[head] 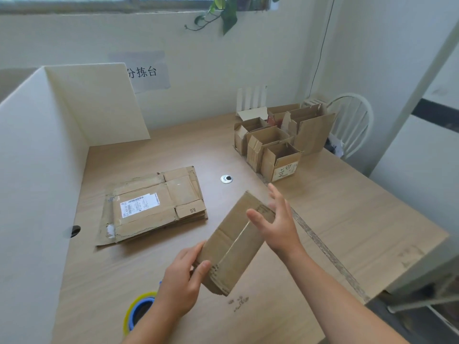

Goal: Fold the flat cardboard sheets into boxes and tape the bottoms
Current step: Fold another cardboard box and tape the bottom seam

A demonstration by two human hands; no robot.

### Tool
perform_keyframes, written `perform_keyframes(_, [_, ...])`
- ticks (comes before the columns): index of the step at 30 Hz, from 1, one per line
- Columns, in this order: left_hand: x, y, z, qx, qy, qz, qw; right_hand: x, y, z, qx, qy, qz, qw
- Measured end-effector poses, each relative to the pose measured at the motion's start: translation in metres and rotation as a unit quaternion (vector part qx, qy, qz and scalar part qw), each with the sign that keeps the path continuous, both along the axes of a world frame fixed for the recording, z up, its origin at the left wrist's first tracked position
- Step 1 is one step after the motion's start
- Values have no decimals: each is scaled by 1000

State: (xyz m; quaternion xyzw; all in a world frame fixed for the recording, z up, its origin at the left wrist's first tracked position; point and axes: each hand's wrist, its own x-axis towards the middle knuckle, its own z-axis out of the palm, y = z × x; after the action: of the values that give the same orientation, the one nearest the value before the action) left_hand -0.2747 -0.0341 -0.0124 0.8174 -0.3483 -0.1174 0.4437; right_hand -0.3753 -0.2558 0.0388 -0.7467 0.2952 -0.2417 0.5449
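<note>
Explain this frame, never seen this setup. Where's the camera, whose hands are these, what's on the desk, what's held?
There is no robot here. It is a single picture from a wide-angle camera worn on a person's head, looking forward and down, so the two bare hands belong to the wearer. The left hand grips the near end of a folded cardboard box. The right hand is open, fingers spread, at the box's far end. On the wooden table lie a stack of flat cardboard sheets, a group of open boxes at the far right, and a tape roll partly hidden by the left forearm.
</note>
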Motion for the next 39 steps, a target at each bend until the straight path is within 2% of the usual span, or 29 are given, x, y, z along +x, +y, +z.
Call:
perform_keyframes(2, [1,0,6,1,-20,-6,1000,4,-10,1,7,36,27,999])
perform_keyframes(4, [1,-1,6,-3,-29,3,1000,6,-18,-5,-2,39,-3,999])
perform_keyframes(6, [-1,-2,3,-16,-31,16,999,4,-21,-10,23,12,-45,999])
perform_keyframes(8, [-2,-3,2,-33,-28,52,998,1,-19,-10,55,-23,-40,997])
perform_keyframes(13, [6,-11,3,-49,109,139,983,-17,-16,-11,118,-94,15,988])
perform_keyframes(16, [11,-13,4,-47,147,133,979,-29,-16,-10,166,-102,31,980])
perform_keyframes(22, [8,-21,10,-132,90,61,985,-38,-19,-5,263,-69,-24,962])
perform_keyframes(24, [6,-25,13,-167,86,57,981,-43,-22,-5,284,-45,-1,958])
perform_keyframes(26, [7,-29,17,-193,96,60,975,-51,-27,-9,298,-24,63,952])
perform_keyframes(29, [11,-38,15,-223,170,69,957,-62,-30,-13,234,-18,119,965])
perform_keyframes(33, [9,-51,10,-221,279,77,931,-71,-32,-13,34,42,151,987])
perform_keyframes(36, [6,-57,5,-217,294,74,928,-74,-39,-20,-110,79,166,977])
perform_keyframes(39, [2,-67,-1,-205,292,73,931,-77,-53,-31,-144,84,167,972])
